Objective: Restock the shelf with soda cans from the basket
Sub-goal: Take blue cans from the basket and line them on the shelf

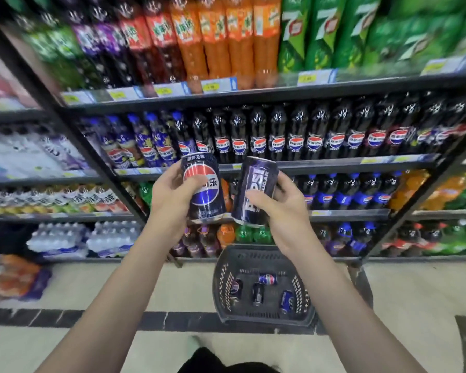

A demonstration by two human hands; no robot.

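My left hand (170,200) grips a dark blue cola can (203,188) upright, logo facing me. My right hand (283,208) grips a second dark cola can (254,191), tilted a little with its lettering running sideways. Both cans are raised side by side in front of the black shelf unit (334,164), level with its middle shelves. Below on the floor stands a dark plastic basket (264,316) with several more cans (267,279) lying in it.
The shelves carry rows of cola bottles (296,135), orange soda bottles (218,41) and green bottles (326,33) higher up. Packs of water (65,239) sit low on the left unit. The floor is pale tile with a dark stripe (92,317).
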